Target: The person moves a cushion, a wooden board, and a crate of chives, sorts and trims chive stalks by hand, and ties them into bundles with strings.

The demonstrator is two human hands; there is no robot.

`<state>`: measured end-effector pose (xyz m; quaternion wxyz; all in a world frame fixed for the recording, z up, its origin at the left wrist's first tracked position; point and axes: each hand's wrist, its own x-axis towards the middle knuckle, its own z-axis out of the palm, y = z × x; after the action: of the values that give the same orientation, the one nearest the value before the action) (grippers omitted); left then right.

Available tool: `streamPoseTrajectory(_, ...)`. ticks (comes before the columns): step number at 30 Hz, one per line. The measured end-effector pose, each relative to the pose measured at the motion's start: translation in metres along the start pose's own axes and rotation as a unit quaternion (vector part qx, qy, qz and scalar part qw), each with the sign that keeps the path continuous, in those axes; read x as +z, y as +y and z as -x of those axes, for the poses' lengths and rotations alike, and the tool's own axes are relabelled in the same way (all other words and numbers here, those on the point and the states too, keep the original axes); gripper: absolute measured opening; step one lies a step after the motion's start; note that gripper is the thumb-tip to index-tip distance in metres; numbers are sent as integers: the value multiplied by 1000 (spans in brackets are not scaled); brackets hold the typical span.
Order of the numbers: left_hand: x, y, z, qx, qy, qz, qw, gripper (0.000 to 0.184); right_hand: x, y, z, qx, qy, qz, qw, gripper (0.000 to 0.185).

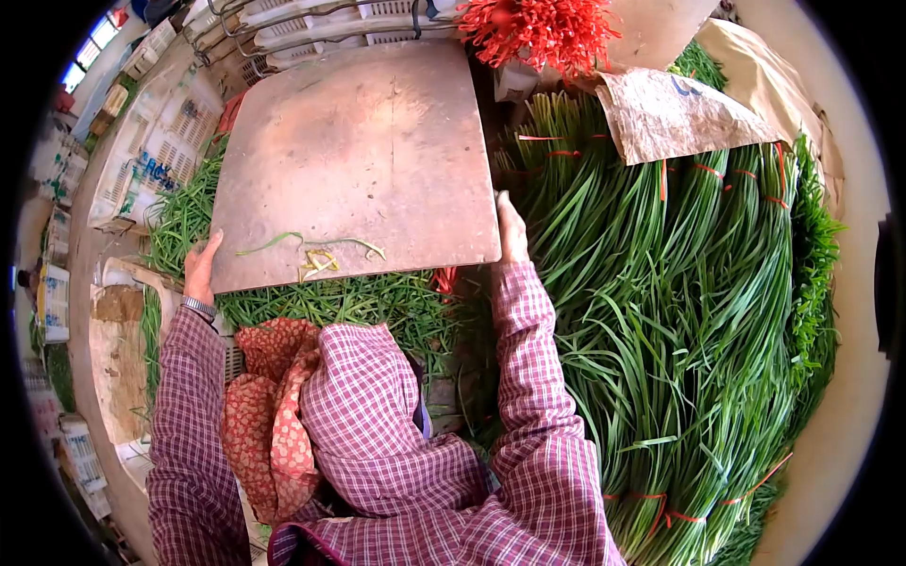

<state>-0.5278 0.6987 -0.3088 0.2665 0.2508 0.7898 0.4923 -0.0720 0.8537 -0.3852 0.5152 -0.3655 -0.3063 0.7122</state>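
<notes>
A large flat wooden board (363,160) spans the space in front of me, its near edge above my lap. My left hand (200,271) grips the board's left side close to the near corner, with the thumb along the edge. My right hand (511,229) holds the right side near the other corner; most of its fingers are hidden. A few loose leaves (321,255) lie on the board near its front edge. Beneath and in front of it, cut green leaves (349,307) are scattered on the ground.
To my right lie long green leafy bundles (661,283) tied with red bands, partly under a brown sheet (679,118). A bunch of red ties (538,33) hangs at the far side. White plastic crates (156,156) stand at the left, a torn carton (118,349) nearer.
</notes>
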Motion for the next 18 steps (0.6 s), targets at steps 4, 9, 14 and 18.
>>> streamPoseTrajectory(4,2,1,-1,37,-34,-42,998,62,-65,87,11,81,135,400,903,47)
streamPoseTrajectory(9,5,4,-2,55,23,-145,988,68,-61,145,-11,-38,198,326,923,32)
streamPoseTrajectory(14,5,2,-2,43,43,-169,984,80,-46,152,-32,22,245,304,920,32)
streamPoseTrajectory(18,-3,1,-7,48,8,-200,979,87,-55,158,-30,33,266,271,924,33)
